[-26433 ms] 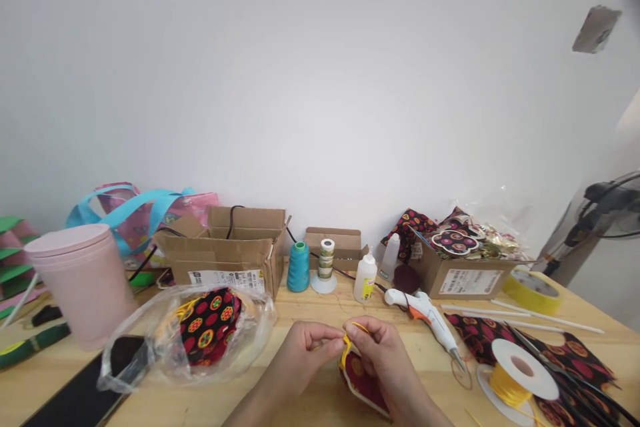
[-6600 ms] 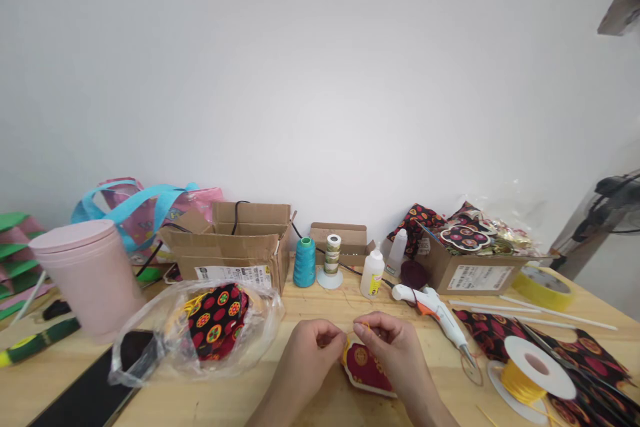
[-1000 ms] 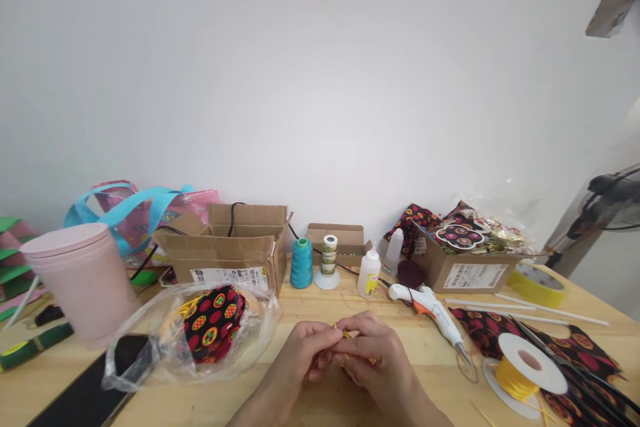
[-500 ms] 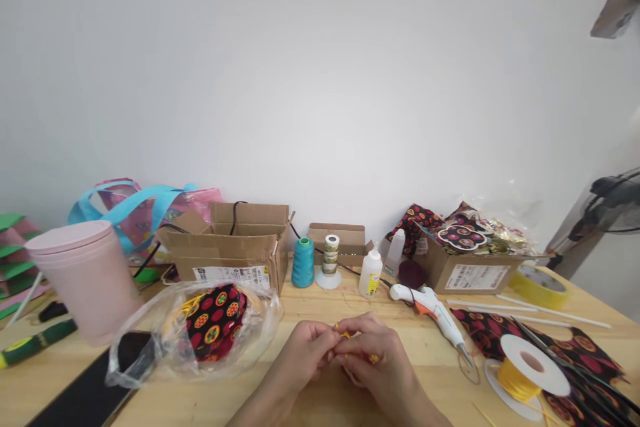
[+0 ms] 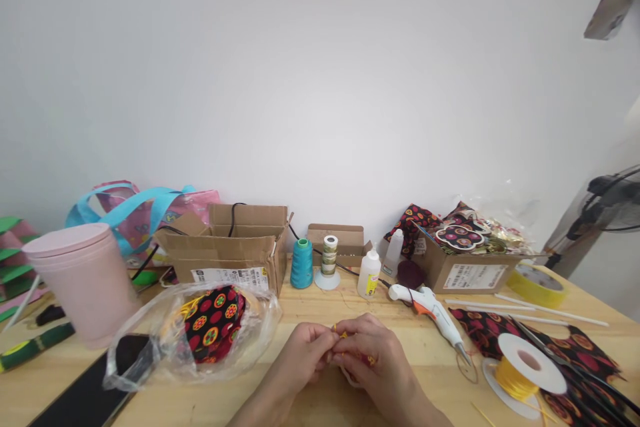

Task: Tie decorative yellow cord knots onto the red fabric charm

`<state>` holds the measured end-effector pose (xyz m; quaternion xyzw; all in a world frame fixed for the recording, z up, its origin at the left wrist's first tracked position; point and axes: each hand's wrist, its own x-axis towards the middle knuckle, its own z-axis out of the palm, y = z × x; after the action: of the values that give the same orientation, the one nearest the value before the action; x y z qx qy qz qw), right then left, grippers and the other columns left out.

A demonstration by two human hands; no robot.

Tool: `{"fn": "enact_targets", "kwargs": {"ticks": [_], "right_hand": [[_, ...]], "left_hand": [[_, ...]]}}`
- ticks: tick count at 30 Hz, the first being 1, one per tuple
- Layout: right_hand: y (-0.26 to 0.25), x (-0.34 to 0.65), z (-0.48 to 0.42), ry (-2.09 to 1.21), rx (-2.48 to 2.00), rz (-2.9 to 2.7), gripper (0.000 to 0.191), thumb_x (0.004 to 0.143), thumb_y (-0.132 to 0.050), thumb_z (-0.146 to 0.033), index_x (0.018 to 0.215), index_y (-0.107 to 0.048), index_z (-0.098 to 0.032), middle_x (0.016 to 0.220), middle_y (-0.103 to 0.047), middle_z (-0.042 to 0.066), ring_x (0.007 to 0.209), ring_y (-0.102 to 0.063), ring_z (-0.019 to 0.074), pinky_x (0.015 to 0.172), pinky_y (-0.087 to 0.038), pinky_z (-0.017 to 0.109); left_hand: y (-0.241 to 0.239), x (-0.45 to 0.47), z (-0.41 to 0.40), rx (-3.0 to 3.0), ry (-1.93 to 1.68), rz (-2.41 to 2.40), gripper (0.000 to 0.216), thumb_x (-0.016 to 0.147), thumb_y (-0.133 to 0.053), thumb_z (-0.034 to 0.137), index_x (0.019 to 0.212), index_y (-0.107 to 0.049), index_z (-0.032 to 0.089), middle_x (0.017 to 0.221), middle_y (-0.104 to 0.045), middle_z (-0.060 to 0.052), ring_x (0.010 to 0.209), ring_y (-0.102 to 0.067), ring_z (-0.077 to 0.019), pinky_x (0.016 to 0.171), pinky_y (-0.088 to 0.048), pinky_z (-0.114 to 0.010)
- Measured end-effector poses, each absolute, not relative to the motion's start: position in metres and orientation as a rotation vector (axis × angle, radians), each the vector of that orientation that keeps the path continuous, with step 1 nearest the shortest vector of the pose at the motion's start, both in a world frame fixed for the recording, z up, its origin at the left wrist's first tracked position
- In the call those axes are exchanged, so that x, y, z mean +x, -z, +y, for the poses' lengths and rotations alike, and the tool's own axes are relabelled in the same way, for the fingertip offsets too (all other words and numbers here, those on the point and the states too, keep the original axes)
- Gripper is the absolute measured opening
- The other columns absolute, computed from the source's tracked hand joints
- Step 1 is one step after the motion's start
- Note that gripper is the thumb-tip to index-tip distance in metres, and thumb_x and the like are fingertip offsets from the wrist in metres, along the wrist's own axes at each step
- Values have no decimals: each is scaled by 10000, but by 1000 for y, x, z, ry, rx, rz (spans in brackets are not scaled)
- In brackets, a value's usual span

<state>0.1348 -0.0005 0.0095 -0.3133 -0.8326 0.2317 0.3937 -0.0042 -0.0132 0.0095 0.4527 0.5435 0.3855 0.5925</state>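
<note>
My left hand [image 5: 305, 353] and my right hand [image 5: 373, 353] meet fingertip to fingertip over the front middle of the table. Both pinch a yellow cord [image 5: 343, 331], a bit of which pokes out above the fingers. Beneath my right fingers shows a small patterned piece [image 5: 369, 360] with yellow and red on it; most of it is hidden by the hands. A pale edge curves out below my right fingertips. Off to the right stands a white spool of yellow cord [image 5: 517, 380].
A clear plastic bag [image 5: 260, 340] with patterned fabric lies left of my hands, by a black phone [image 5: 85, 387]. To the right rest a hot glue gun [image 5: 435, 313] and scissors [image 5: 575, 363]. Behind stand a teal thread cone [image 5: 301, 267], a glue bottle [image 5: 369, 273] and cardboard boxes [image 5: 225, 250].
My hands stay pressed together in nearly the same place, with the fingers shifting only slightly around the yellow cord. The whole view has moved a little.
</note>
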Motion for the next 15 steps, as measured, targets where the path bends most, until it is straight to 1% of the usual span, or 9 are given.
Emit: {"fn": "enact_targets", "kwargs": {"ticks": [4,11,15], "right_hand": [[-9,135,-1,-600,-797,-2095,142,695,-563,-174,737,-662,-267,838,-631,-1,757,-528,142,676,-422,244],[-5,133,0,-736,-853,-1981,112,666,-599,-182,707,-676,-253,814,-634,29,781,-546,167,680,-436,264],[-5,133,0,-735,-849,-1992,104,665,-602,-190,702,-677,-252,812,-635,29,776,-548,166,679,-436,260]], "left_hand": [[-12,-4,-15,1048,-898,1257,299,609,-462,393,431,-366,173,379,-286,93,357,-163,-39,387,-45,-220],[-13,-4,-15,1040,-891,1229,326,615,-477,438,454,-398,165,392,-295,89,366,-165,-43,387,-44,-221],[-12,-5,-16,1052,-900,1221,335,611,-490,445,456,-407,160,400,-302,86,372,-168,-43,389,-47,-220]]}}
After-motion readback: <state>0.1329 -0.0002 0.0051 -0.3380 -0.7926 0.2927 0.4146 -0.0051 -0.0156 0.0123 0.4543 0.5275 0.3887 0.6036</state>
